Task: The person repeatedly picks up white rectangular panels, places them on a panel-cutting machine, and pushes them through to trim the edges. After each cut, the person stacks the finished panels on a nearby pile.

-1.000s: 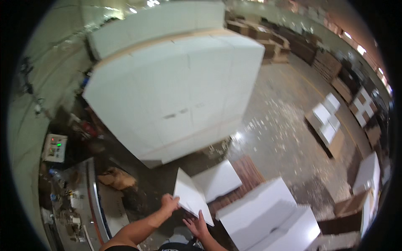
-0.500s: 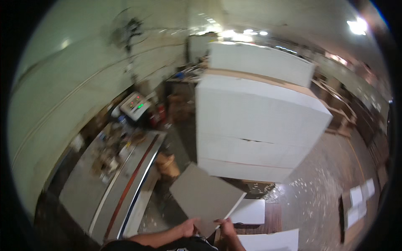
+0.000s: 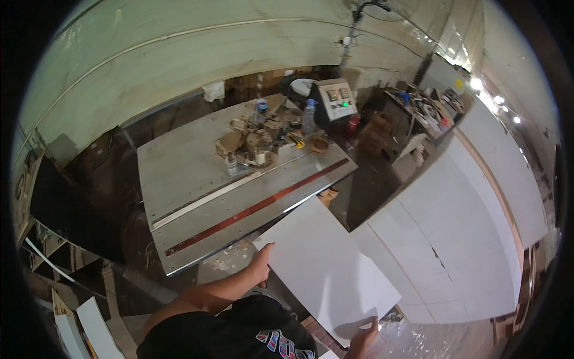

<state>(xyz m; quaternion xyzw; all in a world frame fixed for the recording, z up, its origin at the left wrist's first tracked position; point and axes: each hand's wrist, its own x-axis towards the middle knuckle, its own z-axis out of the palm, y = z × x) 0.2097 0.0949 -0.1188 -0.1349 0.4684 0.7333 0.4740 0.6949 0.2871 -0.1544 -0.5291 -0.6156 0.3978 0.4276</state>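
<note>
A flat white rectangular panel (image 3: 323, 263) is held level in front of my body. My left hand (image 3: 261, 264) grips its left edge, thumb on top and fingers curled beneath. At the near right edge, my right hand (image 3: 363, 338) holds it the same way, its fingers mostly hidden below. The panel's far corner comes close to the front edge of a grey machine table (image 3: 197, 161), which has a red-brown strip (image 3: 257, 207) set along it. To the panel's right rises a tall stack of white boards (image 3: 442, 239).
On the table lie wood offcuts (image 3: 230, 143), a clear plastic bottle (image 3: 308, 116) and a round brown dish (image 3: 320, 145). A control box (image 3: 336, 99) with a green light stands at its far end. Behind it is a cluttered bench (image 3: 418, 105). White strips (image 3: 98, 326) lean at lower left.
My view has swung left, toward the machine table. The panel has turned from a tilted grey-looking face to a level white one, and my hands have spread farther apart along it.
</note>
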